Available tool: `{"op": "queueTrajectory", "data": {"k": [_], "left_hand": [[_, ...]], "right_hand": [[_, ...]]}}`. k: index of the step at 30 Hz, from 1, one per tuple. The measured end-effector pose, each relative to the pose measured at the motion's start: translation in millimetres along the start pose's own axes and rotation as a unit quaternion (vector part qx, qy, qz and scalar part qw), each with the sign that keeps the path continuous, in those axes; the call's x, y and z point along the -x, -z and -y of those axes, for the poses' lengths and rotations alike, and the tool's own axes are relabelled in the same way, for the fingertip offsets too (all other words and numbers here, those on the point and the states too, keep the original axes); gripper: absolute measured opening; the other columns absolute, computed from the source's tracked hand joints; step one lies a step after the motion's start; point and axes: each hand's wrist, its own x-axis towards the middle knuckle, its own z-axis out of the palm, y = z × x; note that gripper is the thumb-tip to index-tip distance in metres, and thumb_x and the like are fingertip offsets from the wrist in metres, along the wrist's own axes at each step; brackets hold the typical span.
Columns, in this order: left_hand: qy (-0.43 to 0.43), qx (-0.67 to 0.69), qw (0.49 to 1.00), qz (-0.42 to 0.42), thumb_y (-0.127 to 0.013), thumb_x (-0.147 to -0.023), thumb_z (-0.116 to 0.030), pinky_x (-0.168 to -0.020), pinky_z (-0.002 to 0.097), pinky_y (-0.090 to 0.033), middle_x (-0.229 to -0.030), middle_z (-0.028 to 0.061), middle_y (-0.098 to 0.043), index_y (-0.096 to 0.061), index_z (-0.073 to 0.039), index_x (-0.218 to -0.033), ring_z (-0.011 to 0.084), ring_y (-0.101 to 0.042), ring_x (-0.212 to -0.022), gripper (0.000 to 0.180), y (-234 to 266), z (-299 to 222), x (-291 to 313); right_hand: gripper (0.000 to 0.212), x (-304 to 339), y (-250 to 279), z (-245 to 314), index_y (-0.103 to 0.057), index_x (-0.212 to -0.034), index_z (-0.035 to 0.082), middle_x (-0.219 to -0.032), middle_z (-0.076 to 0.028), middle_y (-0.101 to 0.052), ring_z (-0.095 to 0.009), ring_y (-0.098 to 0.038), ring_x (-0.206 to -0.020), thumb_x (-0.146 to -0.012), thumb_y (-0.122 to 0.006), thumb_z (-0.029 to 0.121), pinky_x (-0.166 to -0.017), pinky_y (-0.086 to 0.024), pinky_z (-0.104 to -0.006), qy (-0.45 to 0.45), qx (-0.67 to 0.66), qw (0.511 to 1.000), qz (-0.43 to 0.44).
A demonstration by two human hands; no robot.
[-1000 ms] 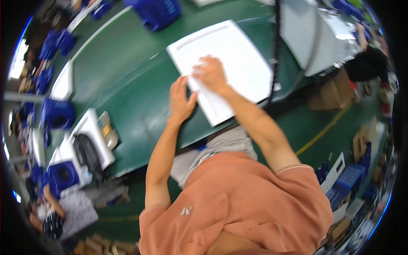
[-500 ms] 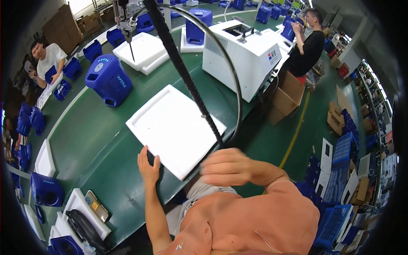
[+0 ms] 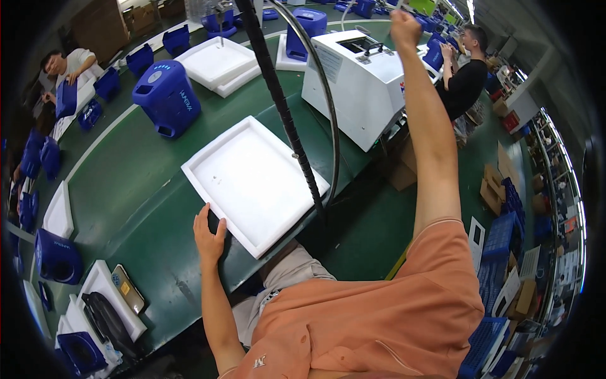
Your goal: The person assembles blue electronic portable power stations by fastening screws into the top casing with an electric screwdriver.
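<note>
- Since half a second ago your right hand has gone from in front of your chest to high overhead, arm stretched up past the white machine; the view has tipped up with it
- Your right hand shows small near the top edge of the view, fingers curled in like a fist; you cannot tell from here whether it grips anything
- Your left hand stays on the green conveyor table, palm down, fingers spread and holding nothing, thumb touching the near corner of the white foam tray
- That tray lies flat near the table's near edge, turned diamond-wise, with its near corner toward you and its shallow well showing only a couple of tiny specks
- A black ribbed hose and a thin dark cable loop hang in front of the tray, crossing its right side
- Farther along the table stand a blue plastic housing toward the left edge and a stack of white foam trays behind it
- At the near left end of the table sit more foam trays, one with a black part in it
- Other people work at the far left and far right
</note>
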Motion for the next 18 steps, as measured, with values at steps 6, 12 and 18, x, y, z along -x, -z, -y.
{"op": "queueTrajectory", "data": {"k": [6, 12, 18], "left_hand": [[-0.035, -0.016, 0.999, -0.019, -0.07, -0.091, -0.027, -0.116, 0.05, -0.036, -0.144, 0.0219, -0.055, -0.056, -0.006, -0.142, 0.0428, -0.051, -0.132, 0.056, 4, 11, 0], [-0.064, -0.032, 0.997, -0.026, -0.069, -0.093, -0.03, -0.114, 0.0498, -0.036, -0.146, 0.0207, -0.053, -0.058, -0.007, -0.141, 0.0406, -0.049, -0.133, 0.054, -5, 10, 0], [-0.066, -0.023, 0.996, -0.051, -0.067, -0.096, -0.034, -0.116, 0.0489, -0.035, -0.135, 0.0208, -0.062, -0.057, -0.008, -0.142, 0.0382, -0.055, -0.131, 0.055, 6, 12, 5]], "right_hand": [[0.05, 3, 56, 66, -0.055, -0.137, -0.006, -0.133, -0.028, -0.063, -0.043, -0.058, -0.126, -0.098, -0.063, 0.024, -0.11, -0.042, -0.0446, 0.204, -0.258, 0.939, -0.102], [0.019, 262, 154, 179, -0.065, -0.108, -0.008, -0.1, -0.02, -0.068, -0.03, -0.067, -0.095, -0.099, -0.051, 0.003, -0.088, -0.055, -0.0399, 0.406, -0.328, 0.848, 0.092], [0.009, 412, 8, 231, -0.073, -0.092, 0.001, -0.071, -0.008, -0.065, -0.023, -0.065, -0.065, -0.086, -0.07, 0.005, -0.061, -0.05, -0.033, 0.219, -0.509, 0.776, 0.302]]}}
